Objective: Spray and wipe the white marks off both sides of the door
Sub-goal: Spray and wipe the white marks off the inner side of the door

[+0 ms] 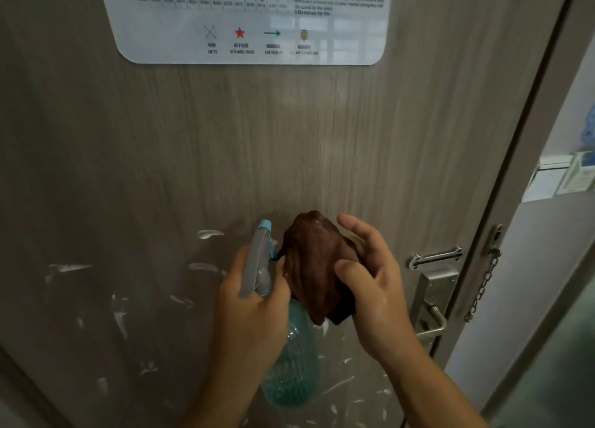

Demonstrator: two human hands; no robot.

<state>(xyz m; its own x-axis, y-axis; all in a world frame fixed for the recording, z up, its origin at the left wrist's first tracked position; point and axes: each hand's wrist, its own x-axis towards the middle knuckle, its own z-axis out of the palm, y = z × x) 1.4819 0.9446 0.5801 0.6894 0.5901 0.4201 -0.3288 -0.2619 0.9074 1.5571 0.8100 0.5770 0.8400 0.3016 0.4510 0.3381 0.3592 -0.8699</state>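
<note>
left hand (254,286) grips spray bottle (289,357) by its neck | right hand (370,286) holds brown cloth (317,266), just beside the left | white marks (209,234) on door (128,138), left of both hands

This looks like a hotel or dormitory room, seen from just inside its entrance door (289,138). High on the door's wood-grain face hangs an evacuation plan (251,19), a laminated sheet with a floor diagram, numbered safety instructions and a legend reading "LIFTS" and "YOU ARE HERE". Down at the door's right edge sit a metal lever handle (431,318) on a steel plate, a swing-bar guard (434,258) above it, and a security chain (483,286) hanging from the frame beside it.
</note>
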